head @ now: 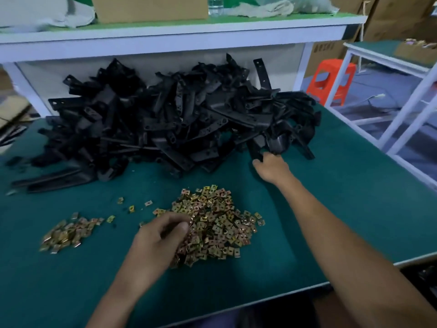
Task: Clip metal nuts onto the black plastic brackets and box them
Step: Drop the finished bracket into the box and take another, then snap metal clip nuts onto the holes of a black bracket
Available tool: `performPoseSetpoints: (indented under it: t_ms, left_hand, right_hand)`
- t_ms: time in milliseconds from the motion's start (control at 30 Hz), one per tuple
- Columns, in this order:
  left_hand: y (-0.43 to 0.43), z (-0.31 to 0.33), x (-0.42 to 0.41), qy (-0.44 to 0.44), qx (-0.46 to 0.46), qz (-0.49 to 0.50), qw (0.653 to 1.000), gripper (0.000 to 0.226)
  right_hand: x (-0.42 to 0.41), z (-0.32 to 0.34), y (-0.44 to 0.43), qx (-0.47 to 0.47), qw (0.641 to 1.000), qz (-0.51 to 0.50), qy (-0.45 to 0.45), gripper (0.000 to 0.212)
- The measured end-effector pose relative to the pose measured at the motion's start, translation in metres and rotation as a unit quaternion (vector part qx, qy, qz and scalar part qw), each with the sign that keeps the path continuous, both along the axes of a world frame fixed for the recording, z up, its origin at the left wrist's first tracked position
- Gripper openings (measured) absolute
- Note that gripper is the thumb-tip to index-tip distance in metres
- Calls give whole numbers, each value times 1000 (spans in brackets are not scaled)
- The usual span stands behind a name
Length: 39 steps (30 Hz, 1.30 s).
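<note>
Bare mat (146, 183) runs between bracket heap (165, 119) and nut pile (220, 223); a shelf (165, 36) overhangs the heap.

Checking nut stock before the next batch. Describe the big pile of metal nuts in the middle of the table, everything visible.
The big nut pile is a loose, low mound of small, flat, squarish clips, shiny brass-gold with pinkish tints, many showing a centre hole. They lie jumbled on the green table mat, with strays scattered off its left edge. The left hand rests on its left side, fingers curled into the nuts.
</note>
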<state>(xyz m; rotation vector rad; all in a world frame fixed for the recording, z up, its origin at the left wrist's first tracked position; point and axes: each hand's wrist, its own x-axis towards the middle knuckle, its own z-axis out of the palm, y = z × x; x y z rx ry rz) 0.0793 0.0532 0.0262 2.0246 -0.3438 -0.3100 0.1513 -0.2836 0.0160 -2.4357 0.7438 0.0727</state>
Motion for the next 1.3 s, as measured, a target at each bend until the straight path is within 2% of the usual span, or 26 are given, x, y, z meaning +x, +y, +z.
performPoseSetpoints:
  t_ms: [67, 133, 267, 333, 400, 467, 533, 600, 733, 800, 900, 1000, 1067, 1133, 1233, 1300]
  left_hand:
    - [-16, -4, 10, -53, 62, -12, 997, 14]
    - [-41, -11, 23, -126, 118, -44, 984, 13]
    - [-93, -25, 57, -254, 230, -77, 936, 25]
    - [-108, -30, 75, -270, 287, -80, 916, 35]
    - [-117, -33, 88, -262, 330, -95, 902, 39]
    - [-123, -32, 96, -261, 348, -112, 893, 36]
    - [-125, -29, 100, -266, 351, -120, 890, 28]
    - [-123, -28, 100, -254, 361, -134, 887, 21]
    - [-109, -33, 90, -226, 360, -139, 894, 18]
    - [-105, -35, 85, -225, 361, -136, 895, 18]
    - [-102, -33, 80, -220, 362, -140, 895, 24]
    - [-105, -27, 80, -204, 375, -152, 892, 30]
    - [-108, -22, 80, -176, 384, -159, 892, 29]
    - [-111, -19, 77, -166, 374, -157, 899, 26]
    - [-104, -17, 69, -184, 296, -113, 931, 16]
    - [-95, -12, 64, -164, 232, -77, 956, 11]
  right_hand:
    - [-16, 2, -1, 73, 997, -7, 8, 42]
    - [-35, 4, -3, 100, 994, -1, 37, 31]
    - [-66, 15, -5, 69, 990, 36, 115, 29]
    - [-75, 16, -11, 38, 987, 55, 147, 34]
    - [-74, 15, -14, -8, 990, 79, 120, 48]
    - [-66, 12, -7, -41, 994, 92, 52, 57]
    - [-54, 7, 6, -86, 992, 96, 6, 55]
    - [-43, 1, 15, -97, 990, 99, 3, 50]
    - [-36, 5, 15, 12, 989, 116, 93, 68]
    - [-42, 11, 16, 6, 988, 116, 100, 59]
    - [-64, 16, 22, 37, 995, 95, 15, 28]
    - [-101, 16, 32, 181, 979, 62, -69, 16]
    - [-127, 10, 48, 284, 951, 46, -115, 16]
    - [-151, 1, 68, 329, 932, 28, -145, 18]
    - [-176, -9, 94, 375, 910, 33, -175, 10]
    - [-184, -11, 105, 406, 892, 43, -195, 22]
